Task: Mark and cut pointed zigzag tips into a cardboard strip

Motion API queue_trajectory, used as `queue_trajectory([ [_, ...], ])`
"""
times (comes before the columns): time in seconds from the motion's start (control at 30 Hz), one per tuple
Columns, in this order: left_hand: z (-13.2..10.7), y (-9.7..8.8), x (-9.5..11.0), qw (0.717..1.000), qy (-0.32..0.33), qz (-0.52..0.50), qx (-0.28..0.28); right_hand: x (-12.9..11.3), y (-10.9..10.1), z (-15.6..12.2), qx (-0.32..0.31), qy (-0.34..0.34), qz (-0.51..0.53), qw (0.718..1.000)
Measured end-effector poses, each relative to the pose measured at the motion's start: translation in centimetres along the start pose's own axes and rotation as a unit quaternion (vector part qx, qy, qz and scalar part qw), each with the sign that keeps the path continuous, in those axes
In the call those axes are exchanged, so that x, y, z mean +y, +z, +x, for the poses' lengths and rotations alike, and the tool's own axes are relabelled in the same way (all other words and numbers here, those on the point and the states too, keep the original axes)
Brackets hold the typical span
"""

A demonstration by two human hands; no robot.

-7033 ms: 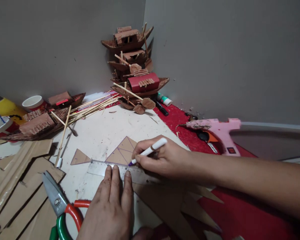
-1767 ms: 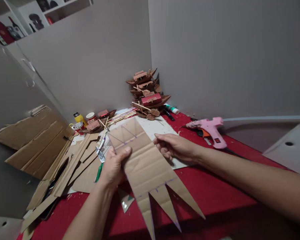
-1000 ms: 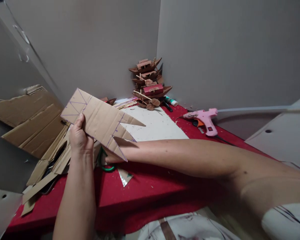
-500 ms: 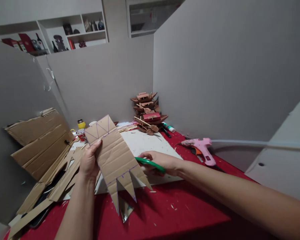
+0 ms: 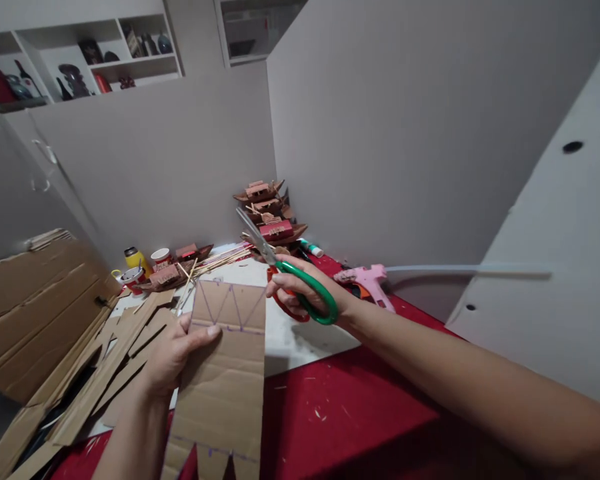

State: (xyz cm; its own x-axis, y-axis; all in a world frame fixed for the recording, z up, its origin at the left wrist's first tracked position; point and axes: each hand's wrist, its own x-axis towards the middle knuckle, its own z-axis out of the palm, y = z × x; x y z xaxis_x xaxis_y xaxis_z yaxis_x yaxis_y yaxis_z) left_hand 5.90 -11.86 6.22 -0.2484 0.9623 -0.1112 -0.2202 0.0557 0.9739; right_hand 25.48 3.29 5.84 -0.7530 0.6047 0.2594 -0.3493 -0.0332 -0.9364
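My left hand (image 5: 183,350) grips a piece of cardboard (image 5: 225,387) by its left edge, thumb on top. Purple zigzag lines run across the cardboard's far end, and pointed notches are cut into its near end. In my right hand (image 5: 305,287) is a pair of scissors (image 5: 307,290) with one green and one red handle loop. The blades point up and to the left, apart from the cardboard, and look closed together.
Cardboard strips (image 5: 125,353) and larger sheets (image 5: 35,313) lie at left. Small model boats (image 5: 275,230) are stacked in the back corner, near thin sticks (image 5: 223,260). A pink glue gun (image 5: 373,283) lies right. Cups (image 5: 133,277) and a yellow bottle (image 5: 137,260) stand back left.
The scissors have moved from beside the cardboard's notched end up to above its far end. The cardboard has turned more upright and come nearer, and the view has shifted right.
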Motion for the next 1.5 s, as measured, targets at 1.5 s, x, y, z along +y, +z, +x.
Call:
queue_trajectory([
  [1.5,0.9,1.7,0.0,0.971,0.171,-0.086,0.145,4.6,0.1,-4.1,-0.024,-0.031,-0.236,0.971],
])
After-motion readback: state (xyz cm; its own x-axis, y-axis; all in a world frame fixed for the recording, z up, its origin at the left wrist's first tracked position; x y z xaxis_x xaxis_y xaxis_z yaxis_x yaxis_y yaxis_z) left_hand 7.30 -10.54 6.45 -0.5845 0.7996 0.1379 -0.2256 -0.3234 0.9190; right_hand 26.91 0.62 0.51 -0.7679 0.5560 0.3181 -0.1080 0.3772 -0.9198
